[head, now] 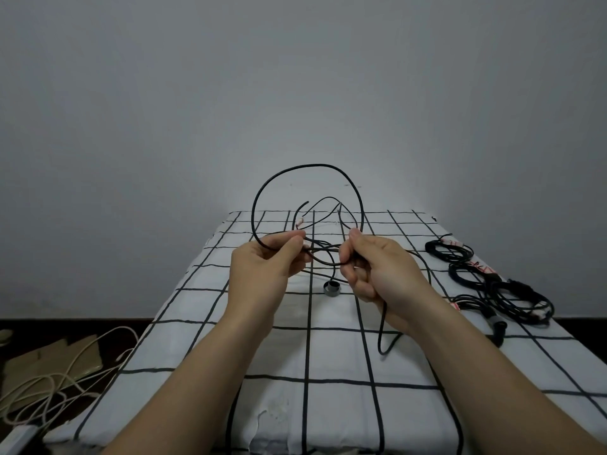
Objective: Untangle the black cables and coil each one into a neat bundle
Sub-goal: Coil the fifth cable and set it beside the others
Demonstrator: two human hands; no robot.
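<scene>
Both hands, left [262,267] and right [371,267], pinch the cable [308,166] looped above and between them, seemingly mid-coil; next, I judge, its tail hanging below the right grip needs gathering in.

Bare left hand [262,269] and bare right hand [381,270], forearms [203,366] uncovered

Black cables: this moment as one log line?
untangling | left hand grips black cable | right hand pinches it | coiled bundles at right
</scene>
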